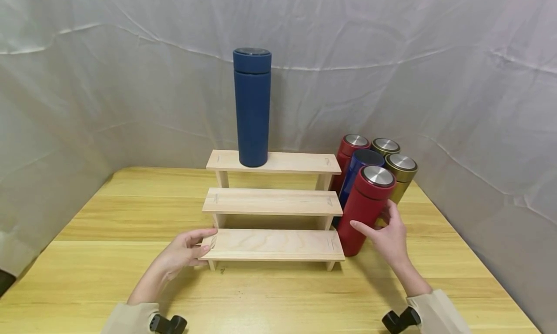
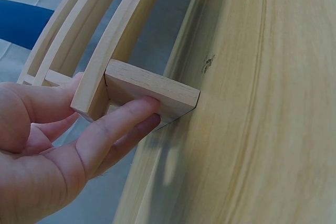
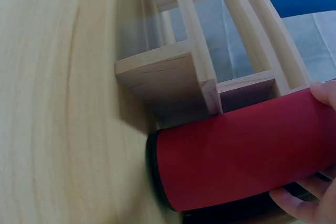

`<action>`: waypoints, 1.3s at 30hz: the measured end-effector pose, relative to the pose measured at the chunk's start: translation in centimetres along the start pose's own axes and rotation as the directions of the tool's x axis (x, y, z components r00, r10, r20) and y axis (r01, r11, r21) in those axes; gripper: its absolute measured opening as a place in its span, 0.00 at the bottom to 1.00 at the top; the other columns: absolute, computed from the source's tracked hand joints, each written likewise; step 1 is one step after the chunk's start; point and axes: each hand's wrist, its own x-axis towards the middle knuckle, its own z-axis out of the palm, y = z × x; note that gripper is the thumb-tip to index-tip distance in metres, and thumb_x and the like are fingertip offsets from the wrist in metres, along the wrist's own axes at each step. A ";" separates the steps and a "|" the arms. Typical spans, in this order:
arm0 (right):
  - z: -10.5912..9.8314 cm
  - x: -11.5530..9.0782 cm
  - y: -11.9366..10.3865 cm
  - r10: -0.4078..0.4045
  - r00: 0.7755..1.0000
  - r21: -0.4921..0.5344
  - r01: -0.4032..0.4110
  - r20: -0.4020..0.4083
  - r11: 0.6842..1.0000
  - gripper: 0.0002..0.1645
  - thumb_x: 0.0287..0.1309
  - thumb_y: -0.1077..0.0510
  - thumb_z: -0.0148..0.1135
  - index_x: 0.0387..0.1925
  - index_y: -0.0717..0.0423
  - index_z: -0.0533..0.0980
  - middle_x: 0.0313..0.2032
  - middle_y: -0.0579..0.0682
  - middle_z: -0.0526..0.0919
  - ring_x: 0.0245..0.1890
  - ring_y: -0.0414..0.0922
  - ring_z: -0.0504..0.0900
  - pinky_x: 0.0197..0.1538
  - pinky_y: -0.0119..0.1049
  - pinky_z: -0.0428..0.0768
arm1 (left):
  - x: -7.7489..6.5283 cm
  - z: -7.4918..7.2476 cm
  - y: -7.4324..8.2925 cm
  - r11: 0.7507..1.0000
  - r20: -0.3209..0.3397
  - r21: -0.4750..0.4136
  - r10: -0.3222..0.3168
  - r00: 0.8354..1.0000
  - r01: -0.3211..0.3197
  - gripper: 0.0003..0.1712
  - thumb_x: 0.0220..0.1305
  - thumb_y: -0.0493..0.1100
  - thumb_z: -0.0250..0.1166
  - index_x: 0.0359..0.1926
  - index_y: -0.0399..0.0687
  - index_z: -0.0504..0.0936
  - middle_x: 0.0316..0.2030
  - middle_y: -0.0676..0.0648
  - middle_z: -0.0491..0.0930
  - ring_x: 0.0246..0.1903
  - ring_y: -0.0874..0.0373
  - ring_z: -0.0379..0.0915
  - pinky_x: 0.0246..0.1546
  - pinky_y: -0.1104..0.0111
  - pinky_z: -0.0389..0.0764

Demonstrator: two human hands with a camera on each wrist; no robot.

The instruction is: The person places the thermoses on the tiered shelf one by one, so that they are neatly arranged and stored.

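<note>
My right hand (image 1: 390, 237) grips a red thermos bottle (image 1: 365, 213) with a steel-topped lid, thumb on its near side. The bottle leans slightly beside the right end of a three-step wooden stand (image 1: 271, 201); its black base (image 3: 153, 166) is close over the table in the right wrist view. At the stand's other end, my left hand (image 1: 180, 252) holds the lowest step's corner. In the left wrist view, two fingers (image 2: 139, 109) lie against the outside of its leg (image 2: 152, 87). A tall blue thermos (image 1: 252, 111) stands upright on the top step.
Behind the held bottle, at the stand's right, are another red thermos (image 1: 352, 152), a glossy blue one (image 1: 361, 167) and two gold ones (image 1: 402, 169). Grey cloth (image 1: 174, 97) walls the back and sides of the wooden table (image 1: 278, 295).
</note>
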 end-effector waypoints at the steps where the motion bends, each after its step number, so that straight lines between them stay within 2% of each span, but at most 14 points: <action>1: -0.1 0.0 0.0 -0.005 1.000 -0.002 0.005 -0.003 1.000 0.51 0.29 0.50 0.77 0.59 0.36 0.61 0.48 0.40 0.72 0.42 0.41 0.73 0.35 0.27 0.79 | 0.0 0.0 0.0 1.000 -0.001 -0.002 -0.001 1.000 0.001 0.27 0.62 0.29 0.51 0.60 0.24 0.55 0.54 0.25 0.57 0.41 0.54 0.71 0.44 0.53 0.75; 12: -1.2 1.4 0.7 -0.045 0.999 -0.009 0.045 -0.013 0.999 0.52 0.29 0.52 0.77 0.60 0.36 0.61 0.48 0.42 0.74 0.40 0.42 0.74 0.30 0.32 0.80 | -0.1 0.1 0.0 1.000 -0.007 -0.002 -0.012 1.000 0.012 0.27 0.61 0.29 0.52 0.60 0.24 0.55 0.55 0.25 0.57 0.40 0.54 0.71 0.44 0.53 0.75; 18: -1.9 2.3 1.1 -0.066 0.998 -0.012 0.066 -0.021 0.998 0.54 0.28 0.53 0.78 0.61 0.37 0.61 0.47 0.42 0.74 0.40 0.42 0.74 0.27 0.33 0.80 | -0.1 0.0 -0.1 1.000 -0.004 -0.005 -0.009 1.000 0.009 0.28 0.61 0.29 0.52 0.60 0.24 0.55 0.50 0.28 0.63 0.39 0.55 0.72 0.44 0.53 0.75; 22: -2.3 2.8 1.0 -0.072 0.997 -0.006 0.072 -0.023 0.997 0.53 0.28 0.55 0.78 0.61 0.39 0.62 0.47 0.44 0.75 0.40 0.42 0.74 0.26 0.31 0.79 | 0.0 0.1 -0.1 1.000 -0.005 -0.006 -0.011 1.000 0.011 0.27 0.61 0.29 0.52 0.60 0.24 0.55 0.52 0.26 0.61 0.40 0.55 0.71 0.44 0.53 0.75; 25: -2.7 2.4 -4.8 -0.051 0.998 0.024 0.052 -0.026 0.998 0.50 0.30 0.59 0.77 0.60 0.46 0.63 0.45 0.49 0.75 0.38 0.44 0.74 0.26 0.28 0.78 | 0.0 0.1 0.0 1.000 -0.006 -0.005 -0.014 1.000 0.014 0.27 0.61 0.29 0.52 0.60 0.24 0.55 0.56 0.25 0.56 0.41 0.54 0.70 0.44 0.53 0.75; 28: -2.9 1.7 -12.7 -0.024 0.999 0.036 0.026 -0.040 0.999 0.45 0.32 0.64 0.75 0.57 0.54 0.66 0.41 0.50 0.75 0.36 0.43 0.73 0.26 0.23 0.75 | 0.0 0.1 0.0 1.000 -0.004 -0.007 -0.017 1.000 0.017 0.28 0.61 0.30 0.52 0.60 0.24 0.55 0.57 0.25 0.54 0.42 0.54 0.70 0.45 0.53 0.75; 29: -3.0 1.4 -15.2 -0.020 0.999 0.031 0.021 -0.046 0.999 0.43 0.33 0.64 0.74 0.56 0.55 0.66 0.39 0.48 0.75 0.35 0.42 0.73 0.27 0.23 0.76 | 0.0 0.1 0.0 1.000 -0.004 -0.007 -0.017 1.000 0.017 0.28 0.61 0.30 0.52 0.60 0.24 0.55 0.57 0.25 0.55 0.42 0.54 0.70 0.45 0.53 0.75; 31: -3.0 1.4 -17.4 -0.008 0.998 0.007 0.009 -0.056 1.000 0.42 0.33 0.67 0.73 0.55 0.57 0.67 0.37 0.43 0.75 0.34 0.39 0.73 0.27 0.21 0.75 | 0.0 0.0 0.0 1.000 -0.003 -0.009 -0.018 1.000 0.018 0.28 0.61 0.30 0.52 0.60 0.24 0.55 0.56 0.25 0.56 0.41 0.54 0.70 0.45 0.53 0.75; 33: -3.1 1.5 -18.3 0.008 0.998 -0.001 -0.009 -0.067 1.000 0.41 0.33 0.70 0.72 0.55 0.59 0.67 0.36 0.39 0.74 0.33 0.38 0.73 0.28 0.20 0.75 | 0.0 0.0 0.0 1.000 -0.002 -0.008 -0.018 1.000 0.018 0.28 0.61 0.30 0.52 0.60 0.24 0.55 0.54 0.25 0.58 0.40 0.55 0.71 0.44 0.53 0.75; 35: -3.1 1.7 -18.6 0.018 0.997 0.009 -0.017 -0.075 1.000 0.41 0.32 0.72 0.71 0.54 0.61 0.66 0.36 0.38 0.74 0.33 0.37 0.73 0.28 0.20 0.75 | 0.0 0.0 0.0 1.000 -0.001 -0.009 -0.017 1.000 0.017 0.28 0.61 0.30 0.52 0.60 0.24 0.54 0.54 0.26 0.59 0.40 0.55 0.71 0.45 0.53 0.75; 39: -3.1 2.1 -18.8 -0.015 0.996 0.036 0.018 -0.084 0.999 0.42 0.33 0.72 0.71 0.55 0.60 0.66 0.36 0.39 0.74 0.33 0.39 0.73 0.27 0.20 0.75 | 0.0 0.0 0.1 1.000 -0.004 -0.012 -0.019 1.000 0.019 0.28 0.61 0.29 0.52 0.60 0.24 0.54 0.51 0.28 0.63 0.39 0.56 0.72 0.44 0.53 0.75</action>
